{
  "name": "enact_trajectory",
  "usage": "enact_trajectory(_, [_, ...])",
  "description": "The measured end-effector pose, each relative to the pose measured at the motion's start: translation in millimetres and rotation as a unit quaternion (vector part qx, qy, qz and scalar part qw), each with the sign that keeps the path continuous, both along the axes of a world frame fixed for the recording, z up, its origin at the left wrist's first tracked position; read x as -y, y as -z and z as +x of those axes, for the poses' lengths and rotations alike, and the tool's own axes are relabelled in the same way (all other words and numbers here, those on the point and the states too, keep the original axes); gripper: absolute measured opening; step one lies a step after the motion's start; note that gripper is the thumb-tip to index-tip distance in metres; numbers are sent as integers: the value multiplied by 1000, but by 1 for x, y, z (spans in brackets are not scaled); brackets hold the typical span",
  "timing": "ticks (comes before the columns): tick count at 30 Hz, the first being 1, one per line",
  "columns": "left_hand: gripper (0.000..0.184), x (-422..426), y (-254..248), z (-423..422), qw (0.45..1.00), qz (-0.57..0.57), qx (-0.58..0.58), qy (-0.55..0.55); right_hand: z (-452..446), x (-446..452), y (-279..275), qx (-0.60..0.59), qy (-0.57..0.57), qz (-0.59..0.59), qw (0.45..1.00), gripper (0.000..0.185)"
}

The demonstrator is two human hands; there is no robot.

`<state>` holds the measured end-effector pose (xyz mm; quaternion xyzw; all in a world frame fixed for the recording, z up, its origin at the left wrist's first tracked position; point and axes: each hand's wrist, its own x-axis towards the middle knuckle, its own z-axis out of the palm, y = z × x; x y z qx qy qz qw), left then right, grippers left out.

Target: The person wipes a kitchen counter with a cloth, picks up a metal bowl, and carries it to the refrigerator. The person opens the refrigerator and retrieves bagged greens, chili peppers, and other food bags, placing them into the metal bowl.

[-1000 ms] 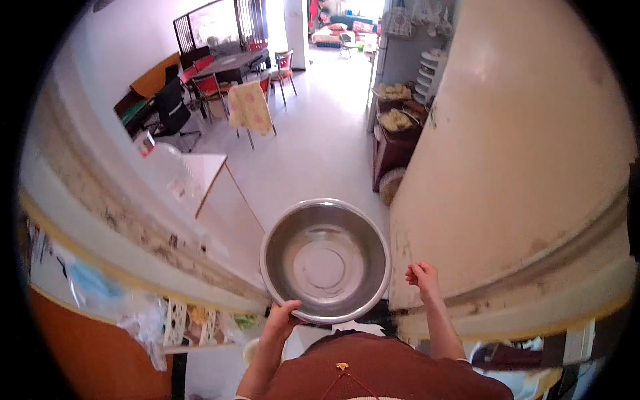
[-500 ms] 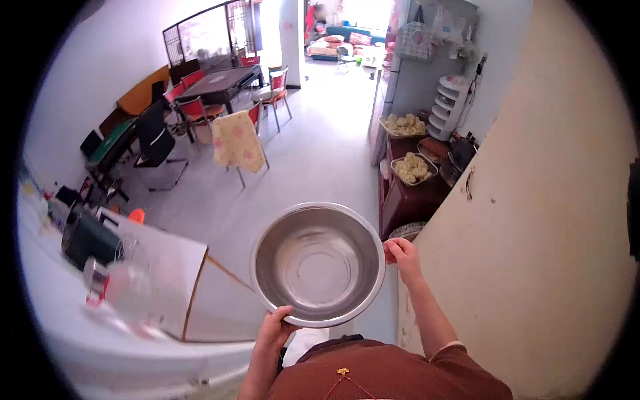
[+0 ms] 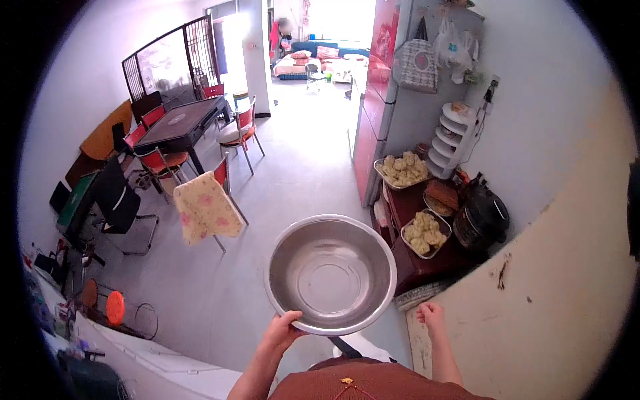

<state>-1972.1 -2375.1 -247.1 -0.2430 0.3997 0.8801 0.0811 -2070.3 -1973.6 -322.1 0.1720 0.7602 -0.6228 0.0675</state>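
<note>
A large stainless steel basin (image 3: 333,283) is held out in front of me, its inside bare and facing up. My left hand (image 3: 283,330) grips its near left rim, thumb over the edge and fingers underneath. Apart from the basin, my right hand (image 3: 431,315) hangs to its right with the fingers curled in. It is nearest to the cream panel (image 3: 493,333) on the right, and I see nothing in it.
A dark red cabinet (image 3: 413,270) on the right carries trays of pale buns (image 3: 425,235), a black cooker (image 3: 481,213) and a fridge (image 3: 387,100) behind. Chairs (image 3: 210,208) and a dark table (image 3: 183,125) stand left. A white surface (image 3: 147,353) lies at lower left.
My view has moved forward into the room, bringing the cabinet and trays closer. The right hand has moved away from the basin's rim, out to the right and down. The left keeps its grip.
</note>
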Motion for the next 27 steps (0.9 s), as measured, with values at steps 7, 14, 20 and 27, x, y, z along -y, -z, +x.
enact_trajectory(7, [36,44,11,-162,999,37,10,-6,-197,55,9,-31,13,-10,999,14])
enact_trajectory(14, [36,118,8,-289,995,23,0,-95,-432,181,-55,-184,-115,-25,976,15])
enact_trajectory(20, [46,185,14,-389,985,35,15,-169,-541,304,-103,-191,-210,-46,958,13])
enact_trajectory(27, [44,287,13,-554,998,0,3,-61,-656,365,-106,-212,-116,-67,968,13])
